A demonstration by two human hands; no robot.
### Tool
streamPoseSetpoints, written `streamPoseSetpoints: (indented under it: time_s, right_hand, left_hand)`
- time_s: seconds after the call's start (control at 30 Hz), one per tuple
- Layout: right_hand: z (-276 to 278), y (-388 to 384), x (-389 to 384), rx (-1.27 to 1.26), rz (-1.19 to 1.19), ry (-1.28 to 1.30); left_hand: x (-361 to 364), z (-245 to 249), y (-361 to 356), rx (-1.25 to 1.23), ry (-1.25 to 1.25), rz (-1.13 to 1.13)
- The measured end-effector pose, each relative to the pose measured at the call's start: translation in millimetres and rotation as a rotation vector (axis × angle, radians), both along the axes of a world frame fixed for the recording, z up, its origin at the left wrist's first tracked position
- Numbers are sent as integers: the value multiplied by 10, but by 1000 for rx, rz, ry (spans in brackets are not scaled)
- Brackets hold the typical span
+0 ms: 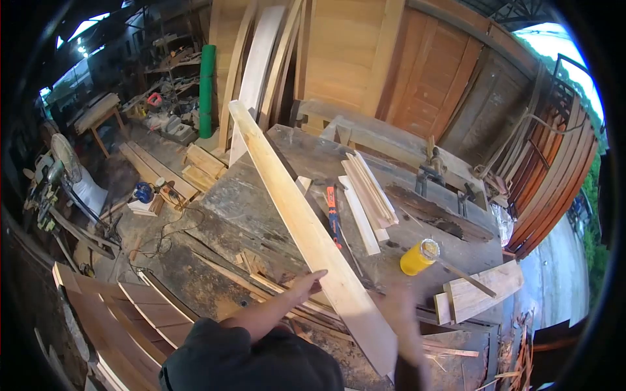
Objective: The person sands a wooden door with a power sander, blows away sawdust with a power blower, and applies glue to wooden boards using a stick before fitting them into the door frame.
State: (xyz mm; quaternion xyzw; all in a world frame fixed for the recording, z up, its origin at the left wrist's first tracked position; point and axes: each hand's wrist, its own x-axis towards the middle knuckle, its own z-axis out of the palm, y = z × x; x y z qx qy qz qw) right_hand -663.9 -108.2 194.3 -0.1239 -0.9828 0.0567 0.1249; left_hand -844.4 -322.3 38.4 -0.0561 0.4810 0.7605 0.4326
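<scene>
A long pale wooden board (293, 212) runs diagonally across the workbench (241, 195), its near end beside my body. My left hand (309, 285) is closed on the board's left edge, the thumb lying on top; the fingers beneath are hidden. My right hand (399, 305) is smeared by motion along the board's right side near its close end, so its fingers cannot be made out. To the right of the board lie an orange-and-blue tool (334, 215) and several thin wood strips (368, 195). A yellow container (418, 258) stands closer to my right hand.
Short wood pieces (486, 292) lie at the bench's right side, with a thin stick across them. Metal clamps (430, 171) sit at the far right. Large wooden panels (352, 58) lean behind the bench. On the left floor are planks (156, 171), a blue power tool (143, 191) and a fan (64, 151).
</scene>
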Motion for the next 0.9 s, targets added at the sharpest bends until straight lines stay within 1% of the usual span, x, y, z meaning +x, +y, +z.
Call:
streamPoseSetpoints:
  time_s: [0.03, 0.1, 0.13, 0.2, 0.23, 0.27, 0.33, 0.37, 0.4, 0.43, 0.47, 0.53, 0.57, 0.63, 0.67, 0.7, 0.77, 0.8, 0.83, 0.9]
  right_hand:
    - [13, -479, -31, 124, -6, -68]
    - [-155, -978, -65, -202, 25, -264]
    - [-52, -1251, -152, -148, -57, -330]
    - [-351, -1456, -180, 185, -116, -230]
    - [-513, -1414, -207, 182, -100, -211]
    - [-688, -1287, -193, 172, -84, -198]
    - [-527, -1244, -286, 78, -126, -139]
    - [-367, -1167, -332, -12, -129, -166]
    - [52, -1176, -435, -275, -194, -252]
    - [327, -1226, -506, -282, -194, -266]
    - [463, -1314, -509, -343, -351, -447]
    - [933, -1615, -506, -274, -195, -440]
    - [1115, -1795, -469, -179, -157, -486]
    - [1325, -2107, -437, -418, -323, -532]
    - [1439, -2295, -377, -554, -446, -540]
    - [1540, -2477, -458, -614, -489, -608]
    - [1456, -2750, -413, -553, -435, -353]
    - [1516, -2874, -401, -503, -430, -265]
    - [1508, -3007, -374, -455, -487, -248]
    - [1290, -3210, -252, -225, -512, -183]
  left_hand:
    - [-67, 34, 31, -79, -60, -6]
    - [-44, 1, 89, -126, -45, 14]
    - [-99, 15, 111, -152, -30, 20]
    - [-134, 420, 76, -212, -14, -41]
    - [-205, 471, 74, -324, 28, -97]
    - [-248, 662, 30, -318, 108, -137]
    - [-433, 441, -22, -301, 287, -287]
    - [-651, 660, -82, -103, 76, -250]
    - [-792, 999, -177, 87, -153, -211]
    - [-1046, 1196, -285, 163, -75, -140]
    - [-1382, 892, -324, 144, -104, -65]
    - [-2063, 293, -391, 107, -154, 87]
    - [-2340, 485, -397, 177, -72, 115]
    - [-2890, 833, -419, 282, 59, 152]
    - [-3107, 908, -474, 273, 103, 133]
    - [-3275, 929, -494, 244, 133, 104]
    - [-3518, 965, -402, 216, 196, 37]
    - [-3581, 1003, -300, 205, 234, -3]
    - [-3656, 1054, -180, 196, 269, -38]
    - [-3676, 1205, 118, 213, 333, -122]
